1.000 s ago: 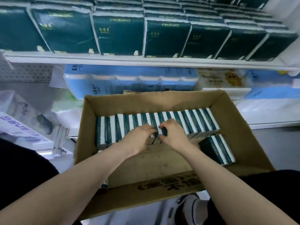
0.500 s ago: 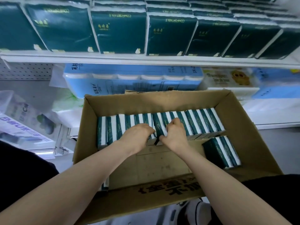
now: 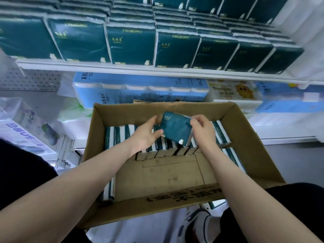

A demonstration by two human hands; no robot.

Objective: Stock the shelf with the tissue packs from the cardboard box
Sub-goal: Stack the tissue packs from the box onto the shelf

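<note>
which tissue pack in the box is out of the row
The pack gripped between the left hand and right hand: it is above the row, broad green face showing; the others stand on edge in the cardboard box.

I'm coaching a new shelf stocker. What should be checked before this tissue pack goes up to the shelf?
1. Grip on the dark green plastic-wrapped tissue pack: left hand holds its left edge, right hand pinches its right edge: ok.
2. Pack free of the green-and-white row of packs in the brown cardboard box: its lower corner overlaps the row in view: cannot tell.
3. Open way up to the white shelf: nothing between: ok.
4. Free slot among the stocked green packs: front row looks full: cannot tell.
</note>
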